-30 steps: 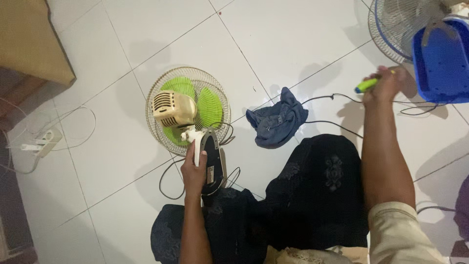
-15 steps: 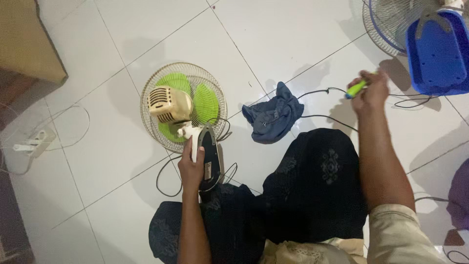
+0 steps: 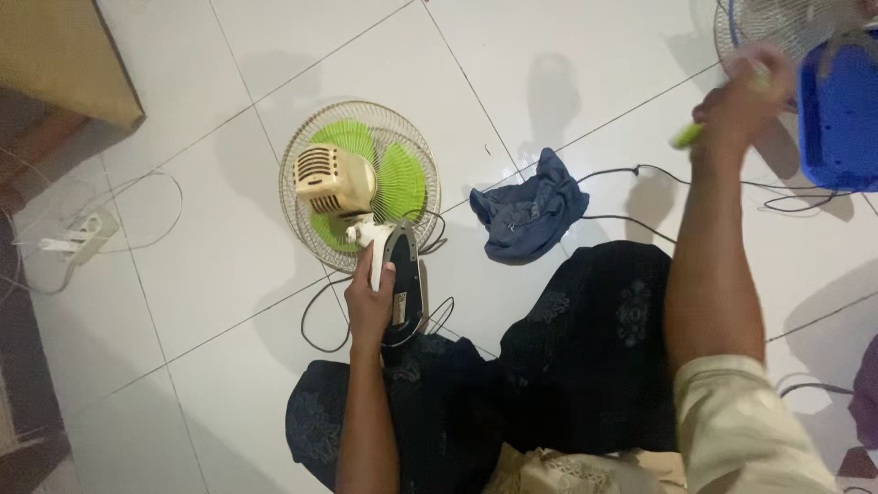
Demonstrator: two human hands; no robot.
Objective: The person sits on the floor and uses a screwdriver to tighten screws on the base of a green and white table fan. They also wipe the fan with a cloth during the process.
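Note:
A small fan (image 3: 358, 186) with green blades, a cream motor housing and a wire cage lies face down on the white tile floor. My left hand (image 3: 370, 297) grips the fan's white neck beside its dark base (image 3: 405, 279). My right hand (image 3: 739, 96) is raised at the upper right, shut on a green-handled tool (image 3: 688, 135) that is blurred. It hovers next to a blue fan housing (image 3: 837, 119) and a second wire grille (image 3: 764, 27). My lap in dark cloth fills the bottom centre.
A crumpled blue cloth (image 3: 529, 209) lies on the floor between the fan and my right arm. Black cords (image 3: 640, 174) run across the tiles. A white power strip (image 3: 82, 233) with cable sits at the left. A cardboard box (image 3: 59, 59) stands at the upper left.
My right hand with the green tool has moved up and right, toward the blue housing. The left hand stays on the fan's neck.

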